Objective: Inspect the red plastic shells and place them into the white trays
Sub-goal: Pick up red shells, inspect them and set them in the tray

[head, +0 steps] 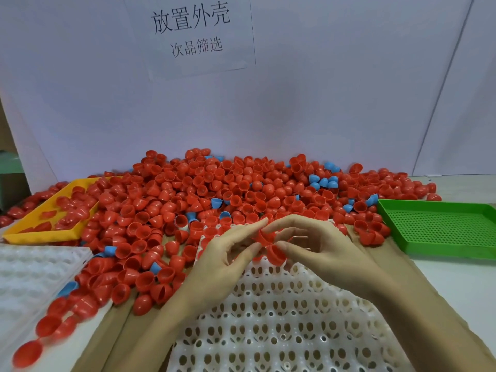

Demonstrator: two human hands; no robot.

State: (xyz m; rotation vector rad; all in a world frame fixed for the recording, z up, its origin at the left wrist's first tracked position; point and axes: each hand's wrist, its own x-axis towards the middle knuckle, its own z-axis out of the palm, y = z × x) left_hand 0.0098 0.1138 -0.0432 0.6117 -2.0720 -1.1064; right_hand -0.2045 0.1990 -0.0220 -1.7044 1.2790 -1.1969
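Both sets of fingers meet right over the far end of the white tray [281, 318]. The left hand [228, 253] pinches a red shell [264, 235] between thumb and forefinger; the right hand [319, 248] has its thumb on a second shell [276, 254] just below, other fingers loosely curled over it. The 2 shells look touching, maybe nested, can't tell.

These look like thin, glossy, hard plastic cups, so I'd guess they're super light, a bit slippery and slightly springy at the rim. Pinching the rim edge seems the best hold, and lets you turn it to check inside.

The tray is matte molded plastic with rows of holed sockets. Behind it a huge pile of red shells [214, 189] sprawls across the desk, with a few blue ones [323, 181] mixed in. There's a yellow tray [32, 224] on the left and a perforated green tray [440, 226] on the right.
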